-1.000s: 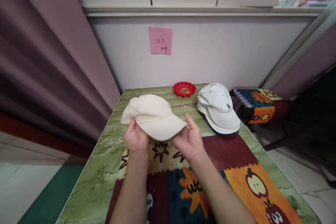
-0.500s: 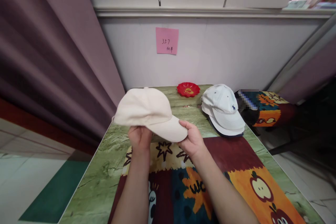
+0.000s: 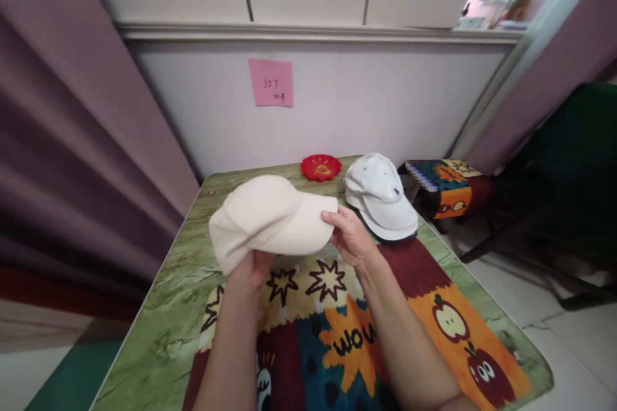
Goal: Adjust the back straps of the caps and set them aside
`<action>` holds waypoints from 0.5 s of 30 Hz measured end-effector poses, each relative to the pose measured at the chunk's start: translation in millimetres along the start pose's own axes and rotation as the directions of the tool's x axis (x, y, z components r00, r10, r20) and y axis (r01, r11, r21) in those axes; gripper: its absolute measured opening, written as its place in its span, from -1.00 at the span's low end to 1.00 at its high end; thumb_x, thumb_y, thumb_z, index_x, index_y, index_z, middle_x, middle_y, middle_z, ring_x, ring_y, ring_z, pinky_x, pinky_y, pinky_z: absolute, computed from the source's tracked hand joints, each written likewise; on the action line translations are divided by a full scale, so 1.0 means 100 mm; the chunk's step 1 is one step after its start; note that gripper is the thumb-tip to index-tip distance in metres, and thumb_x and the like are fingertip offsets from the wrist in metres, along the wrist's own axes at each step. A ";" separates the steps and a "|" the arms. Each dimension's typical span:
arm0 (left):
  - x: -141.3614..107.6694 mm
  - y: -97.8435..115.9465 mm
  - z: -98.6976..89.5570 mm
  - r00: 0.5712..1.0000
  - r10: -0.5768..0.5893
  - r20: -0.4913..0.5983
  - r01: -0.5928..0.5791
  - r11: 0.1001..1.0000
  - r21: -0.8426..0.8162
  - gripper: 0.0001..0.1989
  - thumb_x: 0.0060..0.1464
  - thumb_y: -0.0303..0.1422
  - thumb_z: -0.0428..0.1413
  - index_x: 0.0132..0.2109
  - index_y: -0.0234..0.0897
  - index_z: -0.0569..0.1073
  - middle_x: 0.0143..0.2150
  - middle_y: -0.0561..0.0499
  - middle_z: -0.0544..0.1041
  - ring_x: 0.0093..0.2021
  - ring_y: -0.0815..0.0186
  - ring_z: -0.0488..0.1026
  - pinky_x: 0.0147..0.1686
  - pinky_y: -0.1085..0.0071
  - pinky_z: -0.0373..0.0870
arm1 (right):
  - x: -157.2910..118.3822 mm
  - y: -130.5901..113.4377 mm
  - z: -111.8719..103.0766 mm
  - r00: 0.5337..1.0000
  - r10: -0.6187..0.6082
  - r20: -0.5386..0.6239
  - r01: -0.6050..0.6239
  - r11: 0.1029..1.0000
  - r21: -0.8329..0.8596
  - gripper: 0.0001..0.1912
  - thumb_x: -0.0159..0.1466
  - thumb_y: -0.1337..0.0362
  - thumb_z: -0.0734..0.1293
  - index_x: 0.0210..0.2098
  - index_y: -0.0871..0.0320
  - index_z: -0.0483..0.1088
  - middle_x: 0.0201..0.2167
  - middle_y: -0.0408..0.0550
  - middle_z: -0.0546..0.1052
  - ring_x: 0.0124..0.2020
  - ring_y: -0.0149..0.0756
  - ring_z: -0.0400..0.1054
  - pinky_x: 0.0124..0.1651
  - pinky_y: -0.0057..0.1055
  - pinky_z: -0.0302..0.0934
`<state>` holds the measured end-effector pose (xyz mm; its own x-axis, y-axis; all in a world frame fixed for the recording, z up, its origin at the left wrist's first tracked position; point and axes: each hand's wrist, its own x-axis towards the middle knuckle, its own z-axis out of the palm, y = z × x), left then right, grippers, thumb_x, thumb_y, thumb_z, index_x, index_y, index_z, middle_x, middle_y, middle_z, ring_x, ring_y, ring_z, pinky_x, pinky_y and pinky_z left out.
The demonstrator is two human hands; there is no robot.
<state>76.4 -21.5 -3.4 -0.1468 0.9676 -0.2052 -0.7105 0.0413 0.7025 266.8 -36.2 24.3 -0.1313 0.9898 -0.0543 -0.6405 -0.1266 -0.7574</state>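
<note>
A cream baseball cap (image 3: 263,215) is held up above the table, its brim pointing right. My right hand (image 3: 351,234) pinches the brim's edge, thumb on top and fingers beneath. Under the crown, my left hand (image 3: 248,270) supports the cap from below; its fingers are hidden inside or behind the fabric. To the right stands a stack of caps (image 3: 378,183), with a white one bearing a small dark emblem on top and a dark brim showing at the bottom.
A red scalloped dish (image 3: 321,168) sits at the back of the green wood-patterned table (image 3: 178,295). A colourful printed mat (image 3: 419,308) covers the front part. Behind is a white wall with a pink note (image 3: 272,83). A purple curtain (image 3: 110,109) hangs at left, and a covered stool (image 3: 450,189) stands at right.
The cream cap has turned in my hands, its brim swinging up and its crown's back dipping towards me. The view has shifted to the right.
</note>
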 end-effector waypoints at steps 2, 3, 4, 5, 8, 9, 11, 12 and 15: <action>-0.02 -0.06 0.05 0.972 -0.219 0.082 0.202 0.963 0.179 -0.79 0.23 -0.41 0.06 -0.08 -0.30 0.56 -0.12 -0.11 0.64 -0.12 0.18 0.59 -0.06 0.24 0.54 | 0.05 -0.09 -0.08 0.986 -0.138 -0.090 0.143 0.989 0.049 -0.63 0.08 0.31 0.47 -0.10 0.20 0.47 -0.28 -0.08 0.64 -0.39 -0.33 0.50 -0.36 -0.46 0.45; -0.03 -0.08 0.07 0.954 -0.278 0.114 0.243 0.937 0.252 -0.80 0.19 -0.45 0.09 -0.09 -0.36 0.56 -0.12 -0.17 0.64 -0.17 0.18 0.60 -0.10 0.24 0.55 | 0.08 -0.13 -0.14 0.968 -0.208 -0.142 0.220 0.973 0.070 -0.60 0.10 0.31 0.46 -0.05 0.15 0.45 -0.24 -0.10 0.64 -0.34 -0.34 0.51 -0.32 -0.47 0.45; -0.04 -0.09 0.07 0.945 -0.295 0.140 0.244 0.924 0.295 -0.80 0.17 -0.46 0.11 -0.09 -0.39 0.56 -0.11 -0.22 0.63 -0.21 0.19 0.60 -0.14 0.25 0.56 | 0.12 -0.18 -0.21 0.941 -0.275 -0.196 0.295 0.952 0.081 -0.57 0.11 0.31 0.45 -0.01 0.09 0.43 -0.19 -0.14 0.63 -0.29 -0.36 0.52 -0.29 -0.49 0.45; -0.04 -0.09 0.07 0.944 -0.286 0.163 0.226 0.923 0.310 -0.79 0.16 -0.45 0.11 -0.09 -0.41 0.56 -0.10 -0.25 0.62 -0.23 0.20 0.60 -0.16 0.26 0.57 | 0.15 -0.22 -0.30 0.908 -0.336 -0.249 0.366 0.927 0.081 -0.55 0.13 0.31 0.44 0.02 0.03 0.41 -0.16 -0.18 0.62 -0.25 -0.38 0.52 -0.27 -0.52 0.44; -0.03 -0.07 0.05 0.964 -0.225 0.142 0.180 0.945 0.272 -0.81 0.17 -0.46 0.09 -0.13 -0.39 0.57 -0.16 -0.22 0.64 -0.30 0.26 0.60 -0.23 0.33 0.57 | 0.25 -0.34 -0.66 0.790 -0.464 -0.402 0.515 0.857 0.023 -0.56 0.15 0.29 0.42 0.03 -0.04 0.40 -0.13 -0.22 0.61 -0.18 -0.42 0.51 -0.22 -0.50 0.43; -0.02 -0.05 0.04 0.973 -0.203 0.110 0.170 0.952 0.255 -0.81 0.17 -0.47 0.08 -0.16 -0.39 0.57 -0.19 -0.19 0.64 -0.33 0.28 0.59 -0.25 0.35 0.57 | 0.28 -0.36 -0.80 0.749 -0.476 -0.461 0.531 0.847 -0.010 -0.58 0.15 0.28 0.42 0.01 -0.02 0.41 -0.15 -0.21 0.62 -0.20 -0.42 0.52 -0.22 -0.49 0.43; 0.01 -0.03 0.03 0.986 -0.164 0.037 0.152 0.964 0.220 -0.82 0.18 -0.50 0.05 -0.20 -0.39 0.57 -0.25 -0.15 0.64 -0.36 0.31 0.58 -0.28 0.38 0.57 | 0.33 -0.39 -1.08 0.661 -0.459 -0.593 0.509 0.856 -0.094 -0.63 0.13 0.30 0.41 -0.04 0.05 0.44 -0.23 -0.21 0.63 -0.33 -0.44 0.52 -0.34 -0.53 0.41; 0.02 -0.02 0.02 0.988 -0.152 0.006 0.147 0.967 0.206 -0.81 0.18 -0.52 0.04 -0.21 -0.40 0.57 -0.27 -0.13 0.64 -0.37 0.32 0.58 -0.30 0.39 0.57 | 0.34 -0.39 -1.21 0.622 -0.439 -0.649 0.482 0.867 -0.124 -0.66 0.13 0.32 0.40 -0.07 0.08 0.44 -0.28 -0.21 0.63 -0.38 -0.43 0.51 -0.39 -0.54 0.40; 0.05 -0.01 0.01 0.989 -0.139 -0.044 0.145 0.972 0.186 -0.80 0.19 -0.55 0.01 -0.24 -0.41 0.56 -0.29 -0.11 0.63 -0.40 0.34 0.56 -0.33 0.41 0.56 | 0.37 -0.37 -1.50 0.534 -0.361 -0.765 0.399 0.905 -0.148 -0.77 0.11 0.36 0.38 -0.19 0.16 0.45 -0.44 -0.22 0.59 -0.50 -0.43 0.46 -0.53 -0.56 0.33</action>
<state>77.2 -16.6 -3.9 -0.0769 0.9404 -0.3312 -0.5838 0.2268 0.7796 399.4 15.1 -47.7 0.7395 0.6237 -0.2532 -0.5197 0.2900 -0.8036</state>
